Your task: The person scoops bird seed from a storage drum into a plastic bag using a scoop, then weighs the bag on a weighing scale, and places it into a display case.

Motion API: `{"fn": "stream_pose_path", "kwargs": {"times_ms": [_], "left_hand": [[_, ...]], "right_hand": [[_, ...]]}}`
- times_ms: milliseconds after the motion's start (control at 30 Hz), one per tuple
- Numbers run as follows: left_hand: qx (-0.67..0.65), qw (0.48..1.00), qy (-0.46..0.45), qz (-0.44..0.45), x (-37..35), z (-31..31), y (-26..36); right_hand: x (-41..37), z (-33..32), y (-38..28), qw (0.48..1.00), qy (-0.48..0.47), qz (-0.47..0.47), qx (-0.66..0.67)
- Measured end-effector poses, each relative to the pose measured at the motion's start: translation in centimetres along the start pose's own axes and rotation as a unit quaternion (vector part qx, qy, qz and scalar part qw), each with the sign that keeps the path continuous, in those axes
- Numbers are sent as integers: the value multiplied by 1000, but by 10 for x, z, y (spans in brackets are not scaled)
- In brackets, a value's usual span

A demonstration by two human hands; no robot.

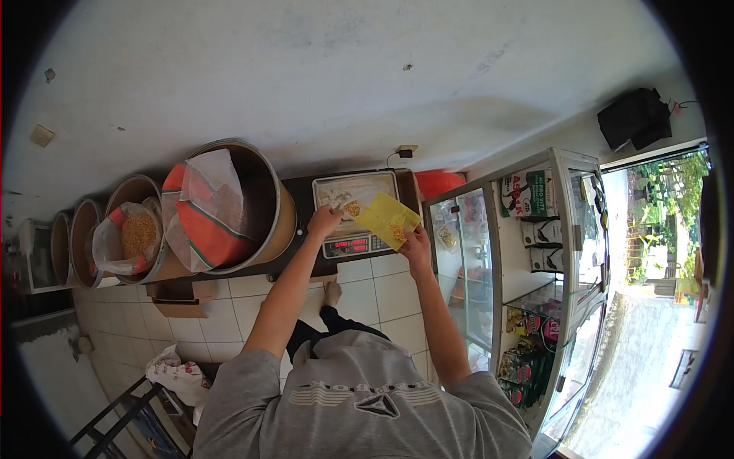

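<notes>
Near the middle, my right hand (415,246) pinches the lower right edge of a yellow bag (388,216), in which some yellow grain shows. My left hand (326,220) is to the left of the bag, over the left side of a metal tray (323,189); its fingers are closed around something too small to make out. Yellow grain (352,208) shows between the left hand and the bag. Under the tray's front edge is a digital scale (352,245) with a lit red display.
Large round drums (284,218) stand along the wall at the left, one holding a bag of grain (139,232). A glass cabinet (495,252) with packets stands at the right. A cardboard box (180,298) lies on the tiled floor.
</notes>
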State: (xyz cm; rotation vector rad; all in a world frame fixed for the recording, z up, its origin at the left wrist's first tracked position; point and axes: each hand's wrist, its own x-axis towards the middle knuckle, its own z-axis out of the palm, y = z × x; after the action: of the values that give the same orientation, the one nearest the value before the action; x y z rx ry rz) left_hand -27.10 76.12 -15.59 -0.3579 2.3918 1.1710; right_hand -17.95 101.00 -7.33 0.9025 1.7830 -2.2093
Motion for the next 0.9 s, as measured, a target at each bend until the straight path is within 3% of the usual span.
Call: {"fn": "stream_pose_path", "kwargs": {"times_ms": [267,567,733,900], "left_hand": [[48,999,-6,-12,-7,-14,25],[57,996,38,53,6,-3,19],[-10,993,96,62,1,-1,18],[-100,984,130,62,-21,8,-23]], "right_hand": [[-8,2,1,1000,11,6,-13],[-17,-9,7,998,-14,40,48],[-20,-15,12,994,-10,61,93],[-27,-13,11,990,-6,66,125]]}}
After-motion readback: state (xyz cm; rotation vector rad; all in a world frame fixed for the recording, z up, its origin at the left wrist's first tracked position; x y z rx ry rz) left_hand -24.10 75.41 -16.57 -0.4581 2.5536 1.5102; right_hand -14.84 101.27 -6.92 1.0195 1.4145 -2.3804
